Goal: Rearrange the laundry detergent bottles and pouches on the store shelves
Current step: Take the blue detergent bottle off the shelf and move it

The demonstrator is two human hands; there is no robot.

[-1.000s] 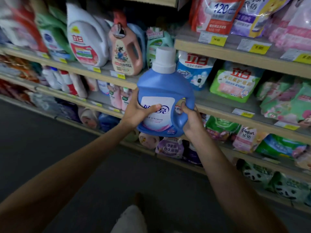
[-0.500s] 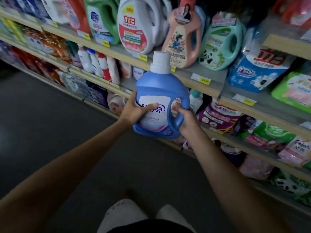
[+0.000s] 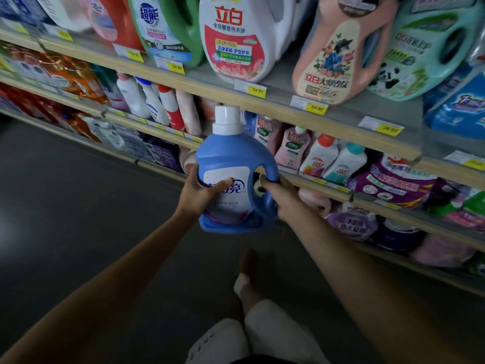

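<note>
A blue detergent bottle with a white cap and a white label hangs upright in the air in front of the shelves. My left hand grips its left side, thumb across the label. My right hand is curled round the bottle's handle on the right. On the shelf above stand big bottles: a white one with red print, a pink one, a teal one and a green one. Behind the blue bottle are small pink pouches and small bottles.
The wooden shelf edge with yellow price tags runs just above the blue bottle's cap. Purple pouches fill the right of the lower shelves, orange packs the left. Dark aisle floor lies to the left; my legs are below.
The view has swung left and closer to the shelves. The blue bottle, still held in both hands, now sits lower against the shelves, its cap just under the big-bottle shelf.
</note>
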